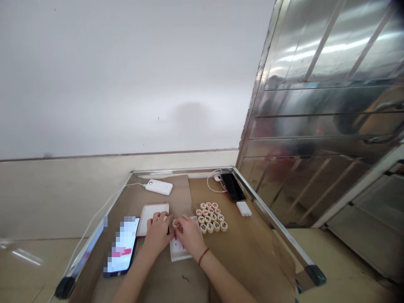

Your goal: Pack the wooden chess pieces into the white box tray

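Brown card covers the table (252, 252) you work at, framed by a metal rim. Your two forearms come in over its near edge, and your right wrist wears a red band (203, 256). Your left hand (159, 232) and right hand (188, 234) meet near the middle of the table, fingertips together on one round wooden game piece (175, 223) pinched between them. That piece sits right at the tips of both hands, above a shallow white tray (176, 252) lying under your right hand. A second white tray (151, 212) lies just beyond your left hand. Towards the left edge, beside your left arm, a phone (121, 252) lies with its screen lit. Just right of your right hand, a cluster of similar round pieces (212, 216) stands in rows, close but apart from your fingers. Further back, a white power bank (158, 187) with its cable lies near the far left corner, and a dark phone (232, 186) and a small white charger (244, 208) lie along the right edge.
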{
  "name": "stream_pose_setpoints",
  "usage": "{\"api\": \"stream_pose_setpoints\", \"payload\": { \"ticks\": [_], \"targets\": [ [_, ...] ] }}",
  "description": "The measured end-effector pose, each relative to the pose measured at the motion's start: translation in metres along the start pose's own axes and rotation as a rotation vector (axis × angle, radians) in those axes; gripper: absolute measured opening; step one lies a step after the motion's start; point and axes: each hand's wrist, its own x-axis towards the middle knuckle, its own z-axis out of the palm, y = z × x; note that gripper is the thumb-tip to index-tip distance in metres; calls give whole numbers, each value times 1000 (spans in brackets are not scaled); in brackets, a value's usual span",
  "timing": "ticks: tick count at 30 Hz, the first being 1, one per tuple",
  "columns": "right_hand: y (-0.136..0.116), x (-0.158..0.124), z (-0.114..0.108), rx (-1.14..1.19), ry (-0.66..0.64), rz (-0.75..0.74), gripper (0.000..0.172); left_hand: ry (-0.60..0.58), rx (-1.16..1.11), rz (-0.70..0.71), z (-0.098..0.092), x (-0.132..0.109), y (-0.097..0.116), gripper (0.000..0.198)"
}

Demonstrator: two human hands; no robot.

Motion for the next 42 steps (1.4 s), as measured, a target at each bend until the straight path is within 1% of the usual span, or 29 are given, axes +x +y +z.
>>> {"api": "stream_pose_setpoints", "payload": {
  "ticks": [5,8,10,13,16,18,21,25,30,32,37,40,42],
  "targets": [
    [2,0,2,19,-56,-68,27,-21,-31,46,-1,0,-3,43],
    [1,0,-6,38,-69,-122,33,-31,-33,52,-2,4,-1,43],
    [4,3,-16,6,-28,-117,34,-22,-41,68,-3,7,2,42],
    [17,14,-35,-141,29,-6,31,-17,-48,103,-4,10,7,35],
    [36,32,-56,-269,22,119,28,-27,-47,109,-3,10,9,28],
    [48,44,-68,-309,0,175,27,-36,-56,97,-1,9,9,28],
    [60,60,-78,-364,-91,242,23,-48,-65,92,1,7,9,29],
    [63,74,-79,-430,-245,309,16,-49,-59,93,1,7,9,32],
    [57,86,-78,-479,-373,371,33,-53,-49,87,0,7,10,30],
    [55,90,-80,-479,-399,384,33,-52,-49,86,0,7,10,30],
    [55,95,-84,-420,-405,379,34,-41,-61,79,1,6,10,27],
    [56,94,-87,-341,-355,359,34,-38,-69,79,1,5,9,23],
    [54,92,-89,-264,-303,337,30,-27,-75,78,1,4,9,24]
  ]
}}
